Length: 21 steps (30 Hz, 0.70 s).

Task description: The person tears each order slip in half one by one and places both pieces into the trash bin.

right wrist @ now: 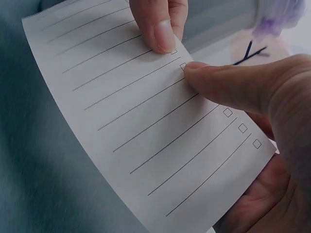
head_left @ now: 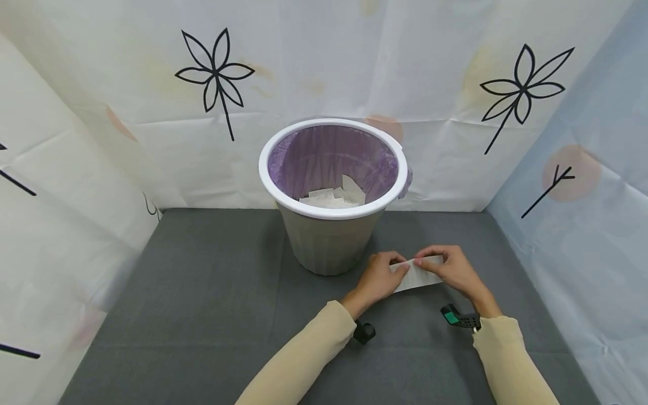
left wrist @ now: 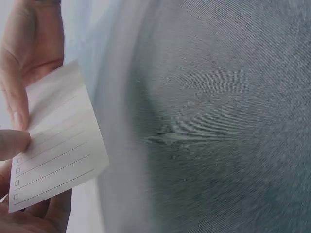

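Both hands hold one white sheet of paper printed with ruled lines and small checkboxes down one edge. My left hand pinches its upper edge with thumb and fingers, left of the middle. Just beside it, my right hand pinches the same edge, the two thumbs close together. In the right wrist view the sheet shows whole between the thumbs, with no tear visible. The fingers behind the paper are partly hidden. The sheet is held above the grey tabletop, right of the bin.
A grey bin with a white rim and purple liner stands at the back middle. White paper pieces lie inside it. Patterned cloth walls surround the grey table. Each wrist wears a small black device.
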Tool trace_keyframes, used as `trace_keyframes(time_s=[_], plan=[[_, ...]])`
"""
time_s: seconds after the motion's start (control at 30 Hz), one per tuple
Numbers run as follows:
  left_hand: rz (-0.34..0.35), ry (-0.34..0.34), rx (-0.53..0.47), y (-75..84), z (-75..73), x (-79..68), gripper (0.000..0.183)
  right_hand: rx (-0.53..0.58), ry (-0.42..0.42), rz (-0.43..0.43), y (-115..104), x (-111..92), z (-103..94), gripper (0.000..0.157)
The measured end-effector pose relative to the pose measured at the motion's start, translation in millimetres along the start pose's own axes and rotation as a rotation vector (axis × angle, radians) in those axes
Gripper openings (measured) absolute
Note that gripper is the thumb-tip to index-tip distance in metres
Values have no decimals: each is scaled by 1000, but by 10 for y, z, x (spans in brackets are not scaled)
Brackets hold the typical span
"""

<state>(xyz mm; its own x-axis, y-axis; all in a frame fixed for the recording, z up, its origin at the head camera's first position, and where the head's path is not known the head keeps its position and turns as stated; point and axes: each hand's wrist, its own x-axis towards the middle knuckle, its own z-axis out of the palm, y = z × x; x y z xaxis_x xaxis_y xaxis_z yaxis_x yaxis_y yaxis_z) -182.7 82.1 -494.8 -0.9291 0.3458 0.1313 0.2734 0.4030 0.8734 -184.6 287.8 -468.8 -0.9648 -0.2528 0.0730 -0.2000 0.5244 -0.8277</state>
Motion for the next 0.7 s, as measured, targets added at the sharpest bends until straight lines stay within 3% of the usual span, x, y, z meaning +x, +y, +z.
trace_keyframes(time_s=[0.3, 0.7], plan=[[106, 82, 22, 295, -316, -238, 19, 55, 6, -123, -268, -77, -17, 6], [256, 140, -4, 618, -784, -426, 13, 181, 7, -309, -775, -138, 34, 15]])
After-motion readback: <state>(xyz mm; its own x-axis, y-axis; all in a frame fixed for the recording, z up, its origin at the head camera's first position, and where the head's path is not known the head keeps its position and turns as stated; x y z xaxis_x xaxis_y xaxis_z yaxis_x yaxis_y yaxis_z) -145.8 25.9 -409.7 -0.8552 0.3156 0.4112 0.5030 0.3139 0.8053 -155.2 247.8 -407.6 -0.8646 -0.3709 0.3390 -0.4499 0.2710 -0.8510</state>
